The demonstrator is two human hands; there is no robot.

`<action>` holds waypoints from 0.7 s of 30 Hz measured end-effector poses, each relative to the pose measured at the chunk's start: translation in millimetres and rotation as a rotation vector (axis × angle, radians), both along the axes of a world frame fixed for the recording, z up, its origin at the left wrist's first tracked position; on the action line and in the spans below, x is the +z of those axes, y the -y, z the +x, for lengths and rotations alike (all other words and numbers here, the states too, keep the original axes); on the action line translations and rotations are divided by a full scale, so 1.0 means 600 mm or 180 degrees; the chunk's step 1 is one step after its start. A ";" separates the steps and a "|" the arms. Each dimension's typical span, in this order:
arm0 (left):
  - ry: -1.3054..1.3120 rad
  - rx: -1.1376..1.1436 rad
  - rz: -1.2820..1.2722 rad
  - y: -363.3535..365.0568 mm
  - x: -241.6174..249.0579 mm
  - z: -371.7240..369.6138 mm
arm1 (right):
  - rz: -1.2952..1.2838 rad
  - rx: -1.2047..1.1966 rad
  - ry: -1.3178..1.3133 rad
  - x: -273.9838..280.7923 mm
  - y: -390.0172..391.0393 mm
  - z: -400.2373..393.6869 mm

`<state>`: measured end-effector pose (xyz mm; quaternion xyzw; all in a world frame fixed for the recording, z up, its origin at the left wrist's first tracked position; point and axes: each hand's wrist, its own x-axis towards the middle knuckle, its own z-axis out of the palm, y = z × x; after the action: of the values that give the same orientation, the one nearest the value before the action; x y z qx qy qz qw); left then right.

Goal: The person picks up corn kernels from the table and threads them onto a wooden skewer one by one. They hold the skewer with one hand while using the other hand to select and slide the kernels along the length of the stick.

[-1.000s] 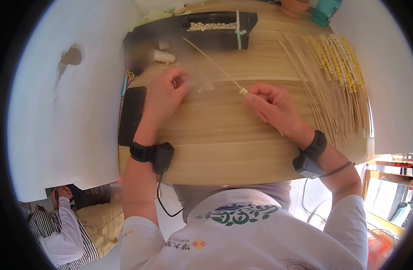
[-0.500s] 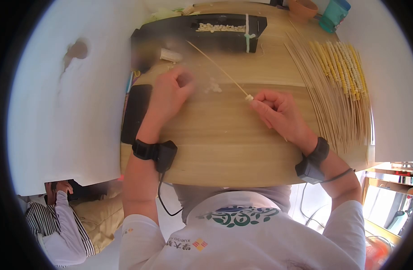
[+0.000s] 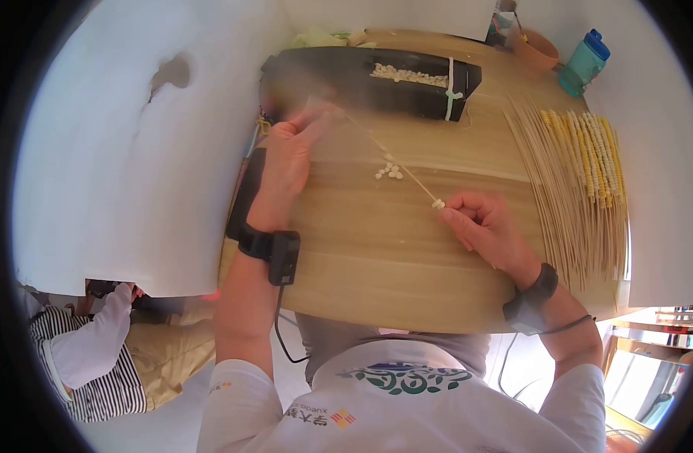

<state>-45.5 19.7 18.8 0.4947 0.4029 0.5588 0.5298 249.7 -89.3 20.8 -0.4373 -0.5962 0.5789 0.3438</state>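
Note:
My right hand (image 3: 486, 230) pinches a thin wooden skewer (image 3: 416, 177) near its lower end. A few pale kernel-like pieces (image 3: 438, 204) are threaded on it against my fingertips. The skewer slants up and left toward my left hand (image 3: 290, 155), whose thumb and fingers are pinched together at its far tip. That area is blurred, so what those fingers hold is hidden. A small pile of loose pale kernels (image 3: 392, 172) lies on the table beside the skewer.
A black box (image 3: 346, 79) with pale kernels stands at the back, tied with a light band. Bare skewers (image 3: 562, 219) and skewers threaded with yellow and white kernels (image 3: 588, 155) lie right. Behind are a terracotta bowl (image 3: 535, 53) and blue bottle (image 3: 586, 64). Another person (image 3: 97, 355) is lower left.
My left hand has moved to the skewer's far tip, its fingers reaching forward. My right hand keeps its pinch on the skewer. The whole view has shifted somewhat.

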 end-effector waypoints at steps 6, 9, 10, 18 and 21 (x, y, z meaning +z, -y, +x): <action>0.0138 -0.0028 -0.0059 -0.001 0.006 0.001 | -0.0014 0.0083 -0.0082 -0.002 0.002 0.000; 0.0110 -0.0088 -0.0005 -0.002 0.006 0.002 | -0.0018 0.0098 -0.0108 -0.005 0.003 0.000; 0.0019 -0.0072 0.0002 -0.001 0.008 0.004 | -0.0020 0.0097 -0.0109 -0.004 0.003 0.000; -0.0203 -0.0049 0.0099 -0.003 0.000 0.004 | -0.0064 0.0097 -0.0120 -0.005 0.003 -0.001; -0.0216 -0.0062 0.0153 0.000 0.003 0.007 | -0.0031 0.0091 -0.0097 -0.004 0.003 0.000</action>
<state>-41.3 19.6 20.8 0.5299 0.4022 0.5461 0.5092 249.7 -90.9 18.2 -0.4215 -0.5943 0.5933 0.3424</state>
